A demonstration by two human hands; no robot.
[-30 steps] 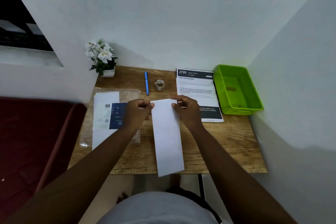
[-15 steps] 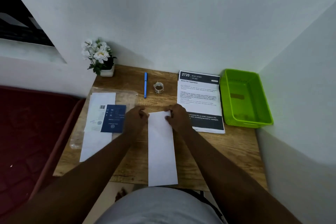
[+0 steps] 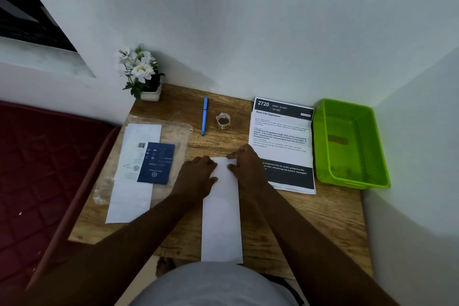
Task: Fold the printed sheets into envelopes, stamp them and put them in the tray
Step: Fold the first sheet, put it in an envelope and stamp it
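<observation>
Head view. A folded white sheet [image 3: 221, 216] lies lengthwise on the wooden desk [image 3: 298, 218], its near end overhanging the desk edge toward the person. The left hand [image 3: 197, 174] rests on the sheet's far left corner, fingers bent down onto the paper; the thumb lies along the sheet's left edge. The right hand [image 3: 244, 165] sits at the far right corner, fingers curled and pinching the paper's top edge. The two hands are close together with only the width of the sheet between them.

Just right of the right hand, and partly under its wrist, lies a printed instruction sheet [image 3: 283, 136] headed "2720". Further right, well apart from the hand, stands the green tray [image 3: 372, 146] against the side wall; its contents cannot be made out.

Left of the left hand lies a white envelope [image 3: 131, 196] with a dark blue card [image 3: 156, 163] on top of it, both on a clear plastic sleeve [image 3: 178, 129]. Beyond the hands, toward the wall: a blue pen [image 3: 204, 115], a small roll of stamps or tape [image 3: 223, 120], and a pot of white flowers [image 3: 140, 72] in the far left corner.
</observation>
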